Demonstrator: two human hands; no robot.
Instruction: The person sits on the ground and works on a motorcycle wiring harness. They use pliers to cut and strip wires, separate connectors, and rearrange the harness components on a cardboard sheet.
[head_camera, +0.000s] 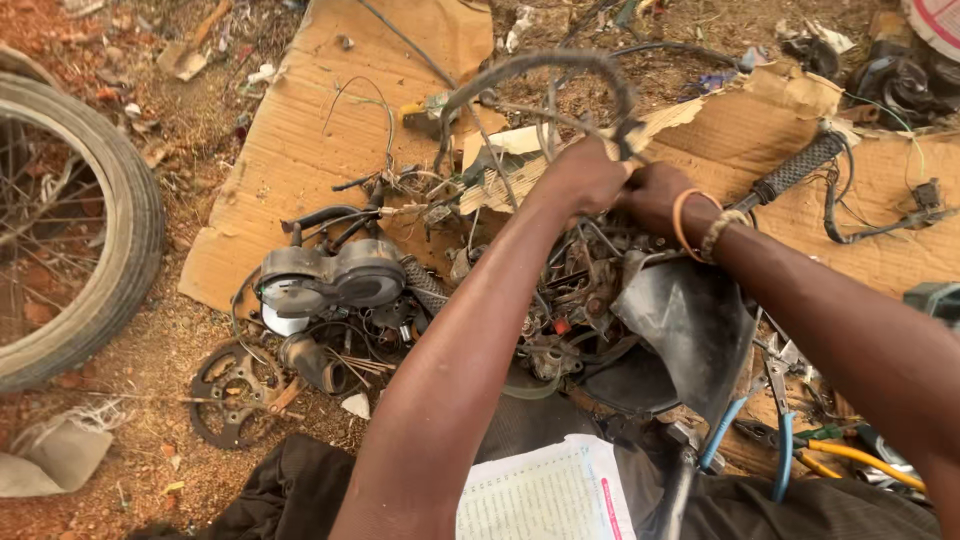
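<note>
Left hand (585, 178) and right hand (655, 195) both closed on looped cable (540, 66), above tangled wiring harness (560, 300); gauge cluster (330, 275) left of harness.

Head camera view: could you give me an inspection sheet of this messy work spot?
Surface: torn cardboard sheets on reddish dirt.
Job's things: a looped cable bundle over a heap of motorcycle parts.
Clutter: twin gauge cluster, brake disc, blue-handled pliers, printed sheet.
Grippers: left hand and right hand both closed on the cable bundle.
Cables: loose wires all over; one handlebar grip trailing wire.
Surroundings: spoked wheel with tyre to the left.
</note>
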